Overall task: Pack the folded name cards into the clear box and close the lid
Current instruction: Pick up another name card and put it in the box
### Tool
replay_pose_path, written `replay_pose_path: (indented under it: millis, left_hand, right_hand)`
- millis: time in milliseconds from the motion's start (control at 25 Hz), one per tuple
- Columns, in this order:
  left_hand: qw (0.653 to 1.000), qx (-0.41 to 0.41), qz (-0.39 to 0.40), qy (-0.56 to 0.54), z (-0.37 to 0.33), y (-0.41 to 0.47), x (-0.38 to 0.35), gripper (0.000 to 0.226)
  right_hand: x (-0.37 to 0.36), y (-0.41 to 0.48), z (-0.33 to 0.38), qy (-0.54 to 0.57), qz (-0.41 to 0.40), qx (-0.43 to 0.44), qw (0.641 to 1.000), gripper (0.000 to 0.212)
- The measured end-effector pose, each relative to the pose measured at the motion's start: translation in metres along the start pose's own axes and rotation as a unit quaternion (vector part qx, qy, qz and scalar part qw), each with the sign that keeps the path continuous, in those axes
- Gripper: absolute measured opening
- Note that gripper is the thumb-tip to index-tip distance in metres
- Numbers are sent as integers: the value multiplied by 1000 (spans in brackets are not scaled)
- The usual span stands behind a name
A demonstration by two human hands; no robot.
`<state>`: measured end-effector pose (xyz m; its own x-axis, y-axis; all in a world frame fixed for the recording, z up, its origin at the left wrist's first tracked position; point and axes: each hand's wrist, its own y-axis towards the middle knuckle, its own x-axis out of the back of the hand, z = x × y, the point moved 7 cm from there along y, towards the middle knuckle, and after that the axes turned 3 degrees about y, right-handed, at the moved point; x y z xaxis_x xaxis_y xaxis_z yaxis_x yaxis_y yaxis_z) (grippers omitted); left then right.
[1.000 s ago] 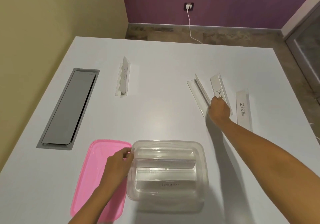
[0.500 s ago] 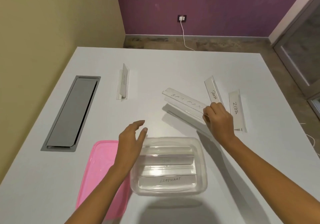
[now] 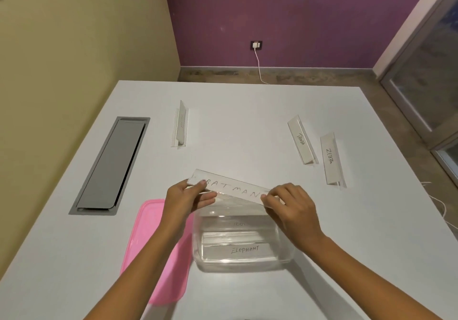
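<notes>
Name cards are what everything on this white table (image 3: 247, 111) turns on, and one marked BATMAN (image 3: 229, 189) is up in the air just over the far rim of the clear box (image 3: 244, 238), tilted so its left end sits higher and farther away than its right. Both hands have it: the left hand (image 3: 184, 199) pinches the left end, thumb on the lettered face and fingers curled behind, and the right hand (image 3: 291, 207) pinches the right end between thumb and fingertips, the other fingers bent loosely. Down inside the open box lies a card reading ELEPHANT (image 3: 244, 249) along the near wall, and farther in there is another card (image 3: 239, 223) whose writing is too faint to read. Flat on the table, touching the box's left side and partly under the left forearm, is the pink lid (image 3: 151, 250). Off to the right, well apart from the box, a card marked PANDA (image 3: 301, 139) and one marked ZEBRA (image 3: 329, 157) stand side by side. A fourth loose card (image 3: 181, 124) stands far left, near the grey cable hatch (image 3: 110, 166) set into the tabletop.
</notes>
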<state>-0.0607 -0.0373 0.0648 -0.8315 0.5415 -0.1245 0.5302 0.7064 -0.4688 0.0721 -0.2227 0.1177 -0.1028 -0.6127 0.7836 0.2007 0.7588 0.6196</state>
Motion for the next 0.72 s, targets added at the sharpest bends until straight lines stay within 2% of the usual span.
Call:
replay_pose_path:
  millis: [80,200,240,320,400,480,600,720]
  left_hand:
    - [999,-29,-1,23,3,-7,8,7]
    - [996,-59,7,72,10,-19,11,6]
    - [995,-59,8,75,14,-23,11,8]
    - [997,-53,13,61,24,-30,11,10]
    - [997,-50,18,58,32,-35,14,12]
    - [989,-85,4,125,34,-39,22,14]
    - [933,-177,-57,307,30,-45,33,23]
    - [910,-185,-98,358,37,-44,39,32]
  right_hand:
    - [-13,-3,-4,56,98,-87,990,34]
    - [-34,-9,-6,104,254,-188,943,74]
    - [-42,-11,-5,148,299,-212,919,77]
    - [-56,-16,1,257,380,-250,853,67]
    - [-65,-24,6,323,410,-274,808,54]
    - [-68,-31,9,337,413,-286,796,49]
    - [-75,-45,8,276,439,-275,810,51]
    - [-85,-59,10,204,476,-238,821,58]
